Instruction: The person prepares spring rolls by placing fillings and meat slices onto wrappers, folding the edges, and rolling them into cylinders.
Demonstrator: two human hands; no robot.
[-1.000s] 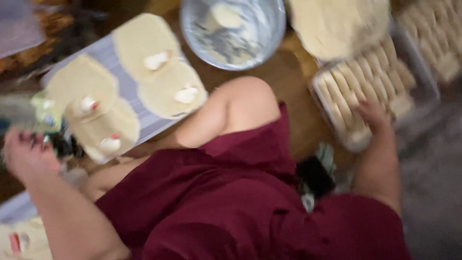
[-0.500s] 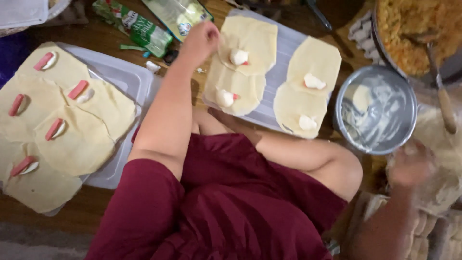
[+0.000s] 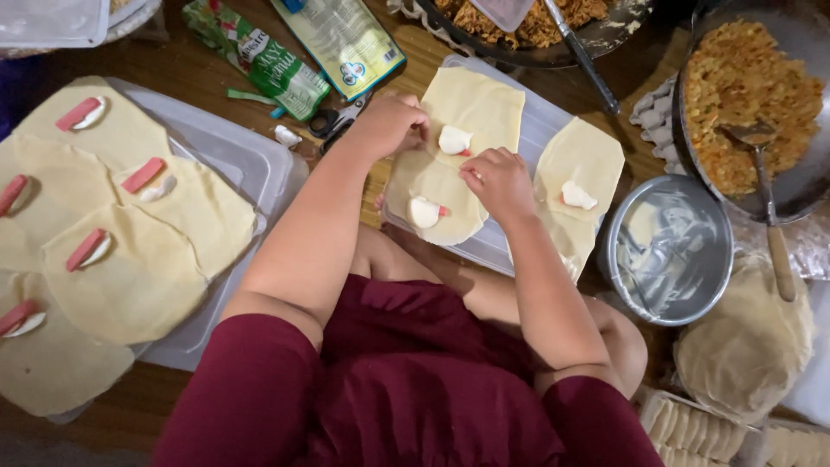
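Pale dough wrappers lie on a translucent plastic tray (image 3: pixel 519 251) in front of me. The upper wrapper (image 3: pixel 484 104) carries a white filling piece (image 3: pixel 454 139). My left hand (image 3: pixel 391 123) is curled at that wrapper's left edge, fingertips on the dough beside the white piece. My right hand (image 3: pixel 501 180) rests just below, fingers pinched on the dough where the upper wrapper meets the lower wrapper (image 3: pixel 432 186), which holds another white piece (image 3: pixel 424 212). A third wrapper (image 3: pixel 579 169) with filling lies to the right, untouched.
Left, a second tray (image 3: pixel 251 164) holds several wrappers with pink and white sticks. Scissors (image 3: pixel 337 121) and green packets (image 3: pixel 268 60) lie beyond. Right: a metal bowl (image 3: pixel 666 246) of white paste, a pan (image 3: pixel 752 95) of orange filling with a spoon, and a wrapper stack (image 3: pixel 743 346).
My right hand came from the right side near the bowl to the wrappers in front of me. My left hand stayed at the upper wrapper. The view has steadied.
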